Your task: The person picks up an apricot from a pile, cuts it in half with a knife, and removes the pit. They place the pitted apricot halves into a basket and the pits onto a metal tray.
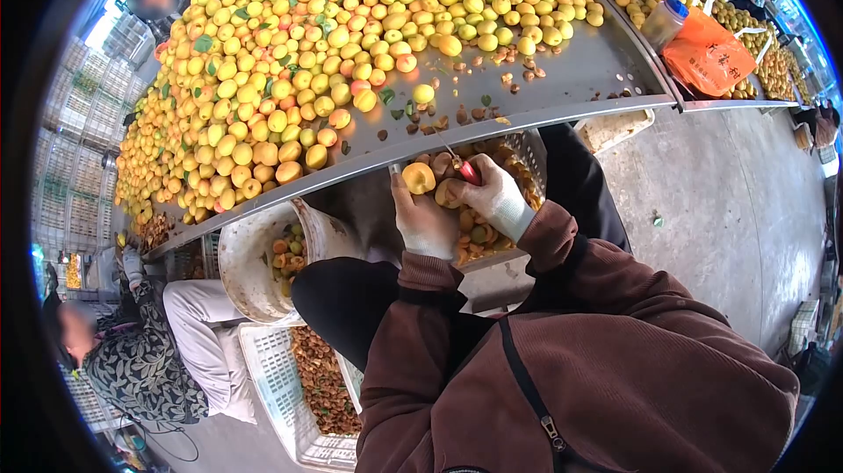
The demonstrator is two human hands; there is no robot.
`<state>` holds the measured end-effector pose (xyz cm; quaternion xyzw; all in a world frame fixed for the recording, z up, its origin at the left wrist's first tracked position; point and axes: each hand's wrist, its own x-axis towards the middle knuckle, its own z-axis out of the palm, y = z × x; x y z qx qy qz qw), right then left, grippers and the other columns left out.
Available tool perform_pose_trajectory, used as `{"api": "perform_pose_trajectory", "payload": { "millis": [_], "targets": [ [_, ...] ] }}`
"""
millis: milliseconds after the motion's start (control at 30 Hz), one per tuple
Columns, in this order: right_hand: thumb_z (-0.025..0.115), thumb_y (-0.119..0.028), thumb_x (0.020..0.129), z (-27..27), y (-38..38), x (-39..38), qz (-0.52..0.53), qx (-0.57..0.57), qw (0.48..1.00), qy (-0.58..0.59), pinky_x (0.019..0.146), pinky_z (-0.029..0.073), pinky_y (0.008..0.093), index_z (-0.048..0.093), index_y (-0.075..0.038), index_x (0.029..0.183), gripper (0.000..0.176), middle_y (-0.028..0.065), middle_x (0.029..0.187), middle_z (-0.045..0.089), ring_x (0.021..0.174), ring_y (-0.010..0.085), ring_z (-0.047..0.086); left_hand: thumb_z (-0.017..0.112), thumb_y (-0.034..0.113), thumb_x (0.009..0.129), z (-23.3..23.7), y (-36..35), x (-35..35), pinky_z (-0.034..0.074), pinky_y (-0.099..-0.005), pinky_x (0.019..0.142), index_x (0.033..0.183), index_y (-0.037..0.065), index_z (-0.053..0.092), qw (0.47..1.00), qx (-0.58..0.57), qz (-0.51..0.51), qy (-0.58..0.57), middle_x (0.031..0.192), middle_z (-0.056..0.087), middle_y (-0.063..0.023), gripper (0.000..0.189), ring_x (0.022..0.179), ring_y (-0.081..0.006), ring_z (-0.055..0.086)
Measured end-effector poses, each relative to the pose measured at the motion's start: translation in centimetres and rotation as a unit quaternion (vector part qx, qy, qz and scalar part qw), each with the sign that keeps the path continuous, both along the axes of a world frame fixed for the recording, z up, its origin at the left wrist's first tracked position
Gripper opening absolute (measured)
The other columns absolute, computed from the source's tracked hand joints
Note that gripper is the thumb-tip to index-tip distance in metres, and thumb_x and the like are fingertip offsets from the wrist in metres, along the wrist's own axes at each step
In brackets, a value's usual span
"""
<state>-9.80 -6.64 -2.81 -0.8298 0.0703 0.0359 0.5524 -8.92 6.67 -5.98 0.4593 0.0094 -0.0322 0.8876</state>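
Note:
My gloved left hand (426, 225) holds an apricot half (419, 178) with its cut face showing, just below the metal table edge. In my gloved right hand (493, 194) is a small knife with a red handle (469, 173), its thin blade pointing up and left. Another piece of apricot (448, 193) lies between the hands, by the right fingers; which hand bears it, I cannot tell. Beneath my hands, a crate (529, 150) holds cut apricots (479, 236).
Whole apricots (290, 60) are heaped on the metal table (562, 86). A white bucket (250, 249) and a crate of pits (323, 381) stand at the left, near a seated person (145, 368). An orange bag (709, 56) lies at the upper right.

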Motion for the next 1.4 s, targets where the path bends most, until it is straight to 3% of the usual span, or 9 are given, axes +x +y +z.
{"api": "perform_pose_trajectory", "payload": {
  "millis": [67,200,500,600,800,1000,1267,1367,1400],
  "targets": [
    [0.074,-0.03,0.079,-1.0,0.1,0.5,0.003,0.051,0.999,-0.012,0.075,0.05,0.032,0.056,0.0,0.101,0.042,0.011,0.086,0.064,0.081,0.0165,0.062,0.027,0.048,0.101,0.6,0.1,-0.1,0.037,-0.0434,0.108,0.127,0.004,0.046,0.963,-0.26,-0.047,0.058,0.126,0.055,-0.016,0.055,0.122,-0.0314,0.05],
    [0.073,-0.027,0.08,0.2,0.0,0.1,-0.011,0.136,0.991,-0.008,0.075,0.051,0.0316,0.057,0.0,0.102,0.038,0.0074,0.087,0.063,0.081,0.0129,0.058,0.029,0.043,0.102,2.8,0.2,-0.4,0.04,-0.0438,0.105,0.126,0.005,0.047,0.944,-0.314,-0.057,0.084,0.126,0.055,-0.0163,0.049,0.119,-0.0306,0.052],
    [0.069,-0.021,0.085,2.5,0.7,0.1,0.018,0.089,0.989,-0.118,0.078,0.052,0.0353,0.055,-0.005,0.115,0.037,0.0157,0.091,0.065,0.084,0.0264,0.066,0.05,0.046,0.097,4.2,-0.5,-1.0,0.05,-0.0304,0.077,0.118,0.012,0.055,0.957,-0.173,-0.091,0.216,0.101,0.06,-0.0025,0.041,0.094,-0.0158,0.059],
    [0.068,-0.016,0.088,3.2,0.4,0.2,0.035,0.011,0.996,-0.085,0.076,0.049,0.0284,0.056,-0.003,0.105,0.025,0.0047,0.087,0.062,0.081,0.011,0.055,0.051,0.05,0.096,3.2,0.7,-0.8,0.05,-0.028,0.073,0.118,0.012,0.057,0.969,-0.092,-0.098,0.209,0.104,0.062,-0.0022,0.044,0.092,-0.0141,0.061],
    [0.066,-0.018,0.088,2.7,0.0,1.7,-0.028,0.109,0.985,-0.134,0.07,0.049,0.0273,0.059,-0.004,0.103,0.022,0.0028,0.079,0.059,0.076,0.0074,0.053,0.053,0.037,0.098,2.2,-0.4,-0.8,0.052,-0.0247,0.065,0.117,0.01,0.058,0.983,-0.092,-0.04,0.151,0.099,0.064,-0.0016,0.034,0.084,-0.0122,0.063],
    [0.059,-0.017,0.092,8.6,-0.8,1.4,-0.094,0.445,0.886,-0.087,0.04,0.03,0.0222,0.053,-0.007,0.08,0.017,-0.0003,0.06,0.051,0.041,0.0066,0.038,0.058,0.031,0.096,2.6,-0.3,-0.7,0.055,-0.0273,0.066,0.117,0.008,0.057,0.96,-0.19,-0.092,0.181,0.099,0.061,-0.0041,0.031,0.083,-0.015,0.062],
    [0.055,-0.021,0.097,8.5,0.0,2.1,-0.08,0.425,0.892,-0.131,0.04,0.028,0.0243,0.048,-0.009,0.067,0.033,-0.0004,0.05,0.044,0.039,0.0084,0.035,0.056,0.032,0.097,2.0,-0.7,-1.5,0.054,-0.0262,0.068,0.12,0.008,0.055,0.955,-0.186,-0.169,0.155,0.103,0.059,-0.0049,0.033,0.086,-0.0153,0.061],
    [0.054,-0.017,0.097,8.6,0.6,1.7,-0.113,0.42,0.892,-0.122,0.041,0.028,0.0234,0.048,-0.01,0.069,0.03,-0.0014,0.052,0.046,0.041,0.0073,0.036,0.052,0.031,0.099,1.1,-1.2,-1.6,0.055,-0.025,0.068,0.121,0.007,0.054,0.972,-0.129,-0.151,0.124,0.106,0.059,-0.0053,0.032,0.089,-0.0132,0.061],
    [0.055,-0.016,0.096,8.6,0.7,1.6,-0.114,0.383,0.908,-0.125,0.042,0.029,0.0227,0.048,-0.01,0.071,0.027,-0.0021,0.055,0.047,0.043,0.0067,0.038,0.051,0.03,0.1,0.6,-1.3,-1.5,0.055,-0.0242,0.068,0.12,0.006,0.055,0.989,0.113,-0.079,-0.05,0.108,0.059,-0.0052,0.031,0.091,-0.0122,0.062]
  ]
}}
